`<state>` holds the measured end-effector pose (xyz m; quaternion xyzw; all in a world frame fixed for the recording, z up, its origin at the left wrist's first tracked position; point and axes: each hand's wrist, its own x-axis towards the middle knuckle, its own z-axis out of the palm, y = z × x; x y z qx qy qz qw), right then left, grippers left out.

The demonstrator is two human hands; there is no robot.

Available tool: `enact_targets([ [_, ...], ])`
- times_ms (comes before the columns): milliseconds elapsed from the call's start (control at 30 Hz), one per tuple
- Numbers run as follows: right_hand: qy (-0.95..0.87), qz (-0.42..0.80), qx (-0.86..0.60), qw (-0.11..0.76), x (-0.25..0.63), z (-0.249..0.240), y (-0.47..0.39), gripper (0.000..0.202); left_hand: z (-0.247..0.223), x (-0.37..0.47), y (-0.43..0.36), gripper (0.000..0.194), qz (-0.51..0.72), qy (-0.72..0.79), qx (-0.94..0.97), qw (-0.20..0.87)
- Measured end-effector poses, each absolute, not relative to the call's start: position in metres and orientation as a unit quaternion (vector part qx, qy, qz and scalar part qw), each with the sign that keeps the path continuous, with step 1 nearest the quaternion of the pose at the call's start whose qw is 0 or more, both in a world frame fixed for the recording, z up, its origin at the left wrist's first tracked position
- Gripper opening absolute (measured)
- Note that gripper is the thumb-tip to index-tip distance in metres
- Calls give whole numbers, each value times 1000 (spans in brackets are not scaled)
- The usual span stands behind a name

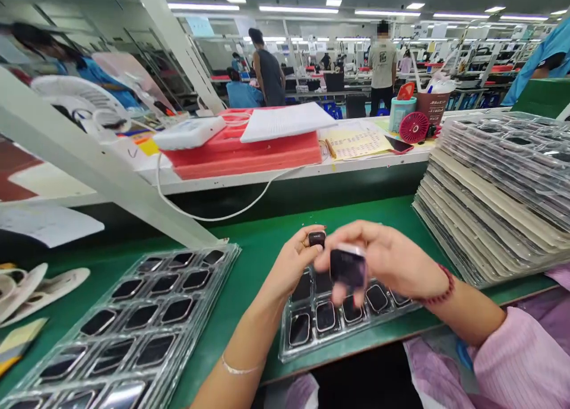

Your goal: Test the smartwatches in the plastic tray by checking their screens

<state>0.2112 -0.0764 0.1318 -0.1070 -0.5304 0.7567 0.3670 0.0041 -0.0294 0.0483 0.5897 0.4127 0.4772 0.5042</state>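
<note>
My left hand (294,260) is closed on a small dark smartwatch case (317,238), pinched between thumb and fingers. Beside it, my right hand (387,257), a little blurred, grips another smartwatch case (348,268) whose dark screen faces me. Both hands hover over a clear plastic tray (285,351) with several watch cases in its pockets, partly hidden by my hands. To the left, a stack of clear trays (189,338) holds more square watch cases with black screens.
At the right rises a tall stack of plastic trays (490,210). A white shelf (356,162) carries red foam (249,159), papers (287,122), a phone (399,145) and a pink fan (414,127). A white cable (218,218) droops from it. A slanted post (111,177) stands left.
</note>
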Motion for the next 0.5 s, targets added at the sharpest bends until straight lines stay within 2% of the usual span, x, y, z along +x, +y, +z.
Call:
enact_targets([
  [100,-559,690,-225,400,218,96,-35,45,55,9,-33,38,494,441,538,522],
  [200,-580,645,-313,387,221,64,-10,41,60,12,-38,36,492,440,539,523],
  [367,-603,627,-319,376,223,49,-6,47,60,15,-44,41,468,446,553,526],
  [500,-616,606,-312,395,221,43,-6,32,54,19,-43,40,467,433,563,527],
])
